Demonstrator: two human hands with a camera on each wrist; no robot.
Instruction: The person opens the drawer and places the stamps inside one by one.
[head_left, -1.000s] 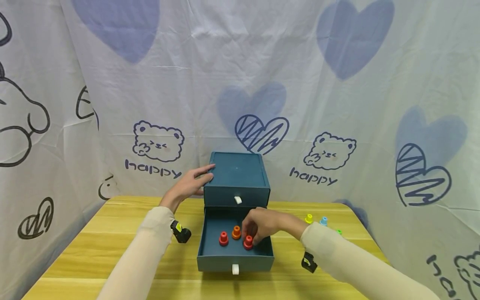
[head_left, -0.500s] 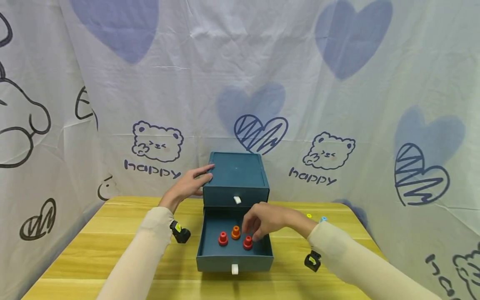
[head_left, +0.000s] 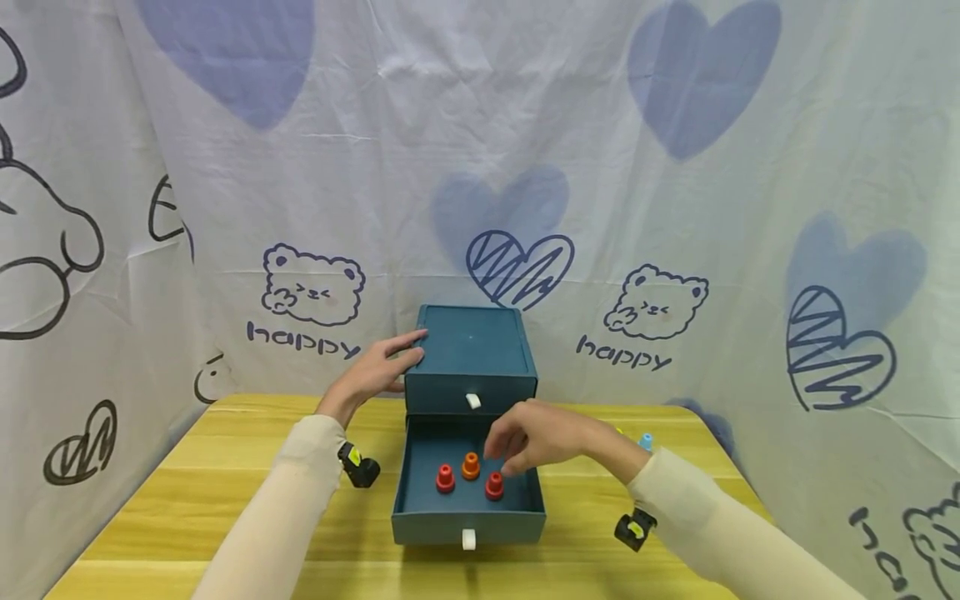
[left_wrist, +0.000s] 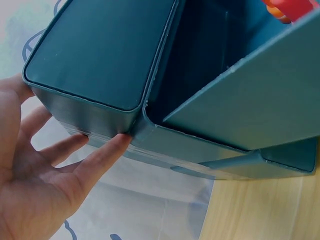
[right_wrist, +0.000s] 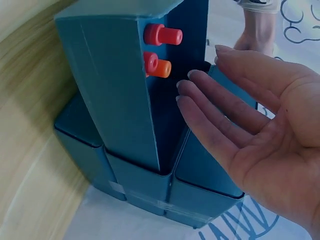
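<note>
**Poised with right hand (head_left: 536, 433) over a pulled-out dark teal drawer (head_left: 431, 527)**

Rests the left hand (head_left: 377, 367) against the left side of a dark teal, box-shaped cabinet (head_left: 476, 337) in three tiers, with left fingers (left_wrist: 102, 157) straight, spread apart and touching it at the tips. Holds the right hand just above the right half of the drawer, with right fingers (right_wrist: 207, 124) gently bent and parted from the thumb.

Find inside the drawer, standing upright and apart, a small red plastic cone (head_left: 445, 479) at the left, an orange plastic cone (head_left: 470, 467) in the middle and slightly farther back, and a second red plastic cone (head_left: 494, 487) at the right, near the thumb but clear of it in the right wrist view.

See a white tab handle (head_left: 468, 540) on the drawer's front and another on the closed tier above. Note a light wood-grained surface (head_left: 315, 525) under the cabinet, and behind, a white cloth (head_left: 420, 125) printed with bears and hearts. Farther right, near the cream right sleeve (head_left: 720, 521), spot a light blue plastic cone (head_left: 647, 441) and a sliver of yellow.
</note>
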